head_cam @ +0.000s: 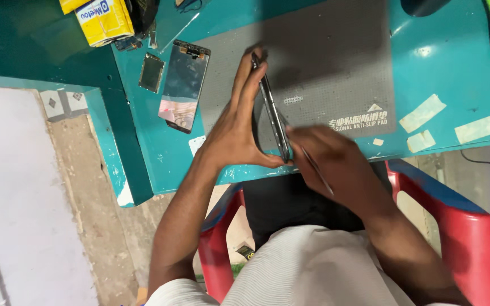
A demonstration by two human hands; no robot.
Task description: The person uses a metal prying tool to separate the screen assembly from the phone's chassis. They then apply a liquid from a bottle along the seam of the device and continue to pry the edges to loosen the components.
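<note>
Left hand (239, 122): fingers extended, thumb pinched at lower end, gripped phone (271, 113) standing on edge over grey mat (336, 62).
Right hand (327, 156): closed around thin metal tool (317, 171), tip at phone's lower edge, near left thumb.
Teal table (443, 62): carried mat, strips of tape (423, 112).
Left of mat: detached screen panel (184, 85), flat; smaller dark part (152, 72) just beside it.
Far left corner: yellow box (104, 20).
Below table: red chair (466, 226).
</note>
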